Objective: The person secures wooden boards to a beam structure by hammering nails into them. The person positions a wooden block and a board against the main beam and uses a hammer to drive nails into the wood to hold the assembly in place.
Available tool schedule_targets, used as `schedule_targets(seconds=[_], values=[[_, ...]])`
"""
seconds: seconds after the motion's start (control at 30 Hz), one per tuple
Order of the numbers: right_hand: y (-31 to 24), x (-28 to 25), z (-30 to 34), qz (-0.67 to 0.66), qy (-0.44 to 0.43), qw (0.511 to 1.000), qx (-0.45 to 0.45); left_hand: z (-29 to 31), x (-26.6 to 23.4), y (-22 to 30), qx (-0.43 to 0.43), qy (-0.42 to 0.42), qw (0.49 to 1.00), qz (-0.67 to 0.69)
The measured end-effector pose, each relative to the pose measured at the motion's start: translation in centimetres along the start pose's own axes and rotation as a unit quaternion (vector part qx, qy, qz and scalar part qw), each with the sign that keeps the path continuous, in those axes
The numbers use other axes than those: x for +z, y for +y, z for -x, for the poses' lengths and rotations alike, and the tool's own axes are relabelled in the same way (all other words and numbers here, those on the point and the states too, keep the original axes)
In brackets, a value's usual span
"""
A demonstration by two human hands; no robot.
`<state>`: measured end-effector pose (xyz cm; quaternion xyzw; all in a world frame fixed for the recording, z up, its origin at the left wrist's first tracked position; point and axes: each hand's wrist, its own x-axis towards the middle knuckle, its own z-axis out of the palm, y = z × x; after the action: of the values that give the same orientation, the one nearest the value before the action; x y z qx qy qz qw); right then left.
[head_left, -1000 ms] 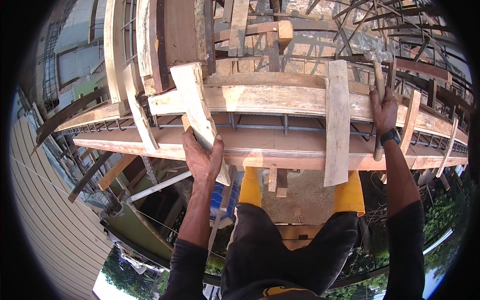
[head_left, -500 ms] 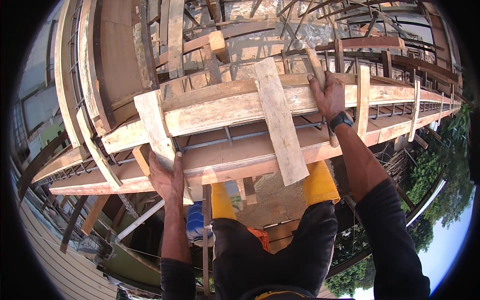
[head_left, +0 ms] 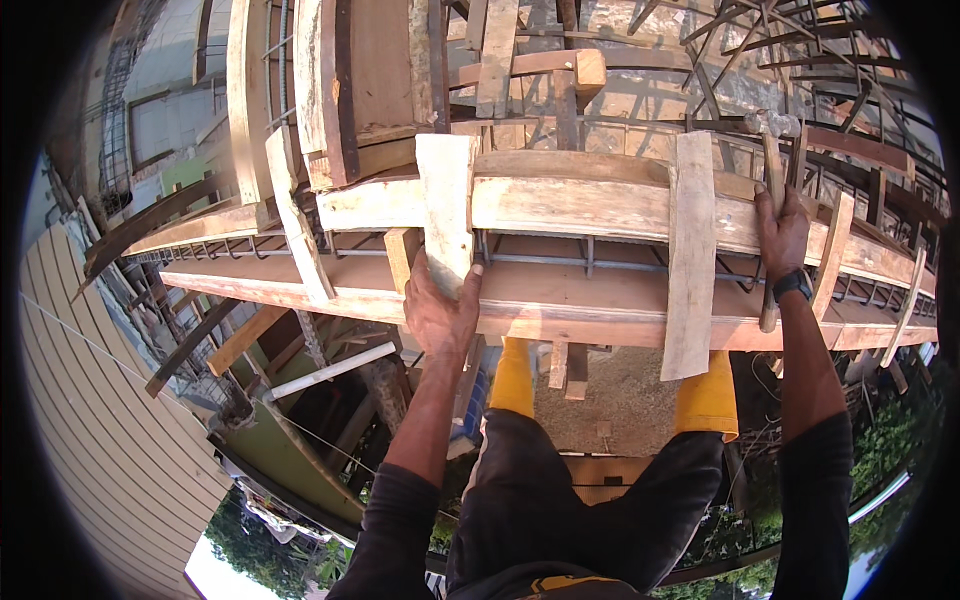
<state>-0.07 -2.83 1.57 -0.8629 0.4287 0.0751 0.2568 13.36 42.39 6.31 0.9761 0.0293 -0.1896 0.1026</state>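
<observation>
My left hand (head_left: 443, 312) grips the lower end of a short pale wooden cleat (head_left: 447, 190) laid across the long beam form. A squared wood block (head_left: 401, 258) sits just beside those fingers. My right hand (head_left: 784, 232) is closed round the wooden handle of a hammer (head_left: 775, 124), its metal head pointing away from me beyond the form. Below the hand the handle crosses the form's trough. Between my hands another wide cleat (head_left: 690, 260) spans both side boards. Steel reinforcing bars (head_left: 590, 258) run inside the trough between the far board (head_left: 570, 208) and the near board (head_left: 560, 327).
More cleats (head_left: 300, 220) cross the form to the left and right. Beyond it lie timber framing (head_left: 590, 75) and many crossing sticks. My legs in yellow boots (head_left: 708, 400) stand on the near side. A white pipe (head_left: 332, 371) and ribbed roofing (head_left: 110, 400) lie lower left.
The view has swung left, so the form and both hands appear farther right. My left hand still grips the cleat, and my right hand still holds the hammer.
</observation>
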Motion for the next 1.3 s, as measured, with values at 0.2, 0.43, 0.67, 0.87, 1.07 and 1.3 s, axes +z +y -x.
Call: schedule_targets(seconds=[0.2,0.43,0.67,0.87,1.07,1.3], values=[[0.4,0.0,0.0,0.002,0.026,0.999,-0.023,-1.3,-0.1,-3.8,0.103,0.156,0.980,0.071],[0.5,0.4,0.2,0.031,0.052,0.997,-0.040,-4.4,-1.7,-6.4,-0.035,0.013,0.999,0.027],[0.6,-0.1,0.1,0.009,0.014,1.000,-0.020,-1.5,-1.4,-5.8,0.040,0.134,0.980,0.144],[0.5,-0.1,-0.1,0.028,0.027,0.999,-0.029,-3.3,-0.6,-5.4,0.037,0.128,0.989,0.057],[1.5,0.2,-0.4,0.041,0.026,0.998,-0.030,-3.5,-0.4,-5.9,-0.020,0.051,0.987,0.151],[1.4,0.4,-0.1,0.036,0.039,0.998,-0.043,0.2,-0.3,-3.4,0.134,0.148,0.979,-0.040]])
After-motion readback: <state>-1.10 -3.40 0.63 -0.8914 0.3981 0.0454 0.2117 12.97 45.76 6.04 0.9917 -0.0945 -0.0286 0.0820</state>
